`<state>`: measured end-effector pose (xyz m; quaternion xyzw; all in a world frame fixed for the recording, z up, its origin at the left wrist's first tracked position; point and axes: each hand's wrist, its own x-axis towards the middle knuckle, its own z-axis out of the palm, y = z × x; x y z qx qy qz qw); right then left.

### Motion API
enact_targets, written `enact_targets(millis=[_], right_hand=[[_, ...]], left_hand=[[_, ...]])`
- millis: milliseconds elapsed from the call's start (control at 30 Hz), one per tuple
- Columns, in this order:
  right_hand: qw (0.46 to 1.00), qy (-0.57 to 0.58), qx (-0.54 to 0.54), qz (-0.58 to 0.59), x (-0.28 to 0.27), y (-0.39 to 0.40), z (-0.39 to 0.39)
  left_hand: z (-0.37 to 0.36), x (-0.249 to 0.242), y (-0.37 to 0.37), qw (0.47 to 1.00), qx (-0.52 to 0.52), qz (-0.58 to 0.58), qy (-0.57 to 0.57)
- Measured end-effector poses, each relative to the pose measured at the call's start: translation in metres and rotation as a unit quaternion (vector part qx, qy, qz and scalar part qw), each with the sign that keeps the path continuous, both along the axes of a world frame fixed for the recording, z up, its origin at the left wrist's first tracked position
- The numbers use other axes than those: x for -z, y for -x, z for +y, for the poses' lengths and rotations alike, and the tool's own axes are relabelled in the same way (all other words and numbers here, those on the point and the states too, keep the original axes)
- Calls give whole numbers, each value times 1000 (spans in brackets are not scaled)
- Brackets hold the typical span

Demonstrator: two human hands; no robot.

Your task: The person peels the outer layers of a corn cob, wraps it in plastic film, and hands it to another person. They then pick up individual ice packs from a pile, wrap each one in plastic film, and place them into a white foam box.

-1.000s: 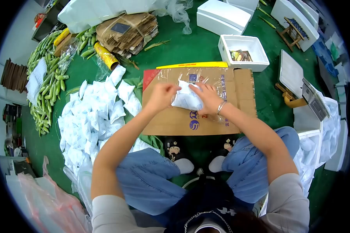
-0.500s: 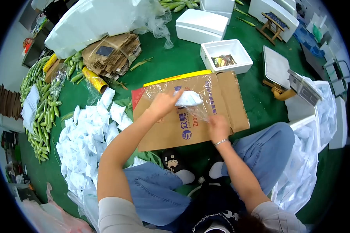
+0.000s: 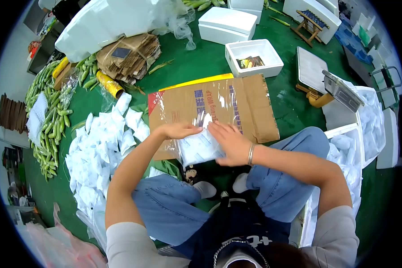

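A white ice-pack-like packet (image 3: 198,148) with faint blue print lies at the front edge of a flattened cardboard box (image 3: 254,107), with clear plastic around it. My left hand (image 3: 179,130) is closed at its upper left edge, the thumb pointing along the top. From the right, my right hand (image 3: 232,142) grips the packet, its fingers on the upper part and its thumb low on the right side. The fingertips of both hands nearly meet at the packet's top. Glossy clear film covers part of the cardboard, which bears purple and red lettering.
A heap of similar white packets (image 3: 91,156) lies to my left, beside piled green corn cobs (image 3: 53,129). An open foam box (image 3: 272,67) stands ahead, a scale (image 3: 311,69) at the right. White foam boxes (image 3: 362,134) with more packets sit by my right knee.
The packet has moved from the middle of the cardboard toward me and now lies flatter. My right hand has come left onto it; my left hand has dropped nearer its top edge.
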<state>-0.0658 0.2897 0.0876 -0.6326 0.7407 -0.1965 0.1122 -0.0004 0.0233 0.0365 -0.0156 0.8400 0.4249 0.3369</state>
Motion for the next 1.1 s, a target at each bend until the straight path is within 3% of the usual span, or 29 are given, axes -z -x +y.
enact_targets(millis=[33, 67, 100, 167, 200, 233, 267, 300, 333, 367, 400, 433, 467, 500, 533, 600, 700, 733, 767, 800, 833, 867, 900, 933, 967, 1000, 1033, 1067, 1100], right_hand=[[995, -45, -32, 86, -2, -6, 7], [994, -65, -26, 90, 9, -9, 10], [992, -86, -20, 92, 24, -12, 11], [991, -80, -28, 107, 35, -7, 2], [989, -72, -36, 127, 36, 1, -6], [988, -71, -37, 129, 35, 14, -16], [983, -179, -34, -18, 22, 26, -30], [945, -280, -28, -167, 14, 39, -42], [942, -244, -34, -227, 43, 60, -52], [868, -406, -64, -279, 27, 86, -73], [844, -404, -87, -341, 41, 105, -81], [844, -402, -86, -343, 52, 112, -91], [787, -315, -79, -525, 58, 116, -103], [693, -217, -70, -684, 64, 118, -115], [692, -222, -73, -683, 72, 119, -125], [698, -349, -4, -626, 80, 120, -142], [719, -333, -30, -610, 97, 121, -145], [725, -333, -58, -600, 103, 120, -146], [725, -332, -57, -601, 100, 116, -142], [758, -301, -83, -573, 95, 111, -137], [788, -271, -107, -543, 91, 105, -130], [777, -269, -57, -566, 90, 95, -122], [763, -268, -8, -588, 89, 86, -115], [764, -268, -8, -586, 91, 83, -111], [810, -234, -19, -538, 97, 81, -109], [850, -197, -31, -488, 108, 77, -108], [884, -158, -42, -439, 119, 70, -106], [914, -118, -53, -386, 127, 64, -105], [939, -76, -64, -329, 129, 58, -103]], left_hand=[[0, 22, -6, 997, -45, -26, -57], [26, -11, -8, 981, -86, -99, -142], [32, -10, -6, 981, -84, -103, -143], [35, -11, 3, 992, -39, -118, -8], [34, -14, 15, 987, 68, -111, 96], [31, -17, 16, 987, 66, -108, 96], [35, -23, 10, 945, 41, 171, 277], [39, -28, 2, 796, 13, 428, 428], [45, -37, -4, 797, 13, 427, 427], [52, -47, -8, 866, -22, 362, 345], [57, -50, -10, 920, -54, 289, 259], [60, -46, -9, 920, -52, 288, 260], [64, -41, -6, 885, -59, 346, 306], [63, -34, -5, 844, -69, 399, 351], [53, -14, 3, 858, -81, 369, 348], [38, -8, 19, 887, -67, 313, 332], [32, 7, 24, 934, -46, 221, 276], [34, 43, 22, 963, -139, 227, 43], [40, 63, 19, 930, -224, 220, -192], [72, 18, 2, 881, -403, 60, -240], [65, 56, -13, 788, -343, -164, -485], [59, 96, -29, 598, -241, -370, -669], [95, 61, -47, 344, -205, -505, -764], [110, 63, -65, 317, -221, -550, -740], [120, 85, -76, 468, -124, -484, -729], [127, 50, -89, 659, -292, -477, -502], [144, -2, -84, 778, -250, -435, -377], [163, 16, -104, 871, -112, -316, -358], [182, 78, -150, 851, -51, -353, -386]])
